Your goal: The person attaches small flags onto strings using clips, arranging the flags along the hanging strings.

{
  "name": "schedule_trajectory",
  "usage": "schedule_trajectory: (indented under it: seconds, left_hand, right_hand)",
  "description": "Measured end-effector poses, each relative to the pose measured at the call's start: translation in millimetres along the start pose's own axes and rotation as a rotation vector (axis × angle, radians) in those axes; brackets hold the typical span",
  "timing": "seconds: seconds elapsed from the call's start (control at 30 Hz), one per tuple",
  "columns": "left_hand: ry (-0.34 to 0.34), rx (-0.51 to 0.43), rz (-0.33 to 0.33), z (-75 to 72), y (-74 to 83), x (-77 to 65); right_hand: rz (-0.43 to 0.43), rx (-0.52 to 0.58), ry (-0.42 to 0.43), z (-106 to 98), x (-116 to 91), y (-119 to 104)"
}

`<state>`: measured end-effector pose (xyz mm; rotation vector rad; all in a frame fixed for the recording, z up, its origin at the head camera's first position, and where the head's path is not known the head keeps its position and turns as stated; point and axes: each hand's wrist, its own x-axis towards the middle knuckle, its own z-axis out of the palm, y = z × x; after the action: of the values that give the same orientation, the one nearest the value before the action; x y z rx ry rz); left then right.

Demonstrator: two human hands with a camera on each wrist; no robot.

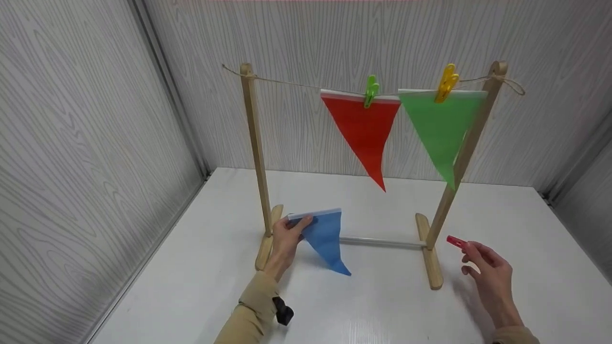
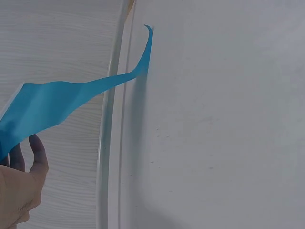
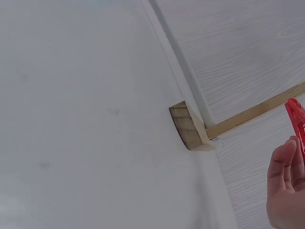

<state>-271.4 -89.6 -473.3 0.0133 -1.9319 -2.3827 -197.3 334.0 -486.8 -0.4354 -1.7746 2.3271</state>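
My left hand (image 1: 289,238) pinches a blue triangular pennant (image 1: 326,239) by the left end of its white top edge, near the stand's left foot. In the left wrist view the pennant (image 2: 52,102) trails away from the fingers, its narrow tip bent. Off to the right, beyond the stand's right foot, my right hand (image 1: 492,274) holds a red clothespin (image 1: 456,241) between thumb and fingers. The right wrist view shows the clothespin (image 3: 296,117) pointing up from the fingertips. Both hands are below the twine (image 1: 291,83).
A wooden stand with a left post (image 1: 256,153) and right post (image 1: 471,153) carries the twine. A green clothespin (image 1: 370,91) holds a red pennant (image 1: 366,131), a yellow clothespin (image 1: 447,85) a green pennant (image 1: 440,126). A pale crossbar (image 1: 382,241) joins the feet on the white table (image 1: 373,306).
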Motion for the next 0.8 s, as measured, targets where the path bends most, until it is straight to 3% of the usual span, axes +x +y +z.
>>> schedule_trajectory:
  seconds: [0.2,0.4,0.53,0.8]
  left_hand:
    - [0.001,-0.044,-0.001,0.9,5.8,-2.1]
    - [-0.014,-0.063,0.022,1.5,12.4,-3.2]
    - [-0.001,-0.089,0.029,2.6,18.7,-3.8]
    - [0.041,-0.142,0.031,4.4,37.8,-3.8]
  right_hand:
    - [0.020,0.211,-0.073,5,-7,-8]
    - [0.035,0.343,-0.016,14,-10,-16]
    - [-0.003,0.436,-0.017,21,-14,-20]
    - [-0.076,0.552,-0.122,33,-21,-33]
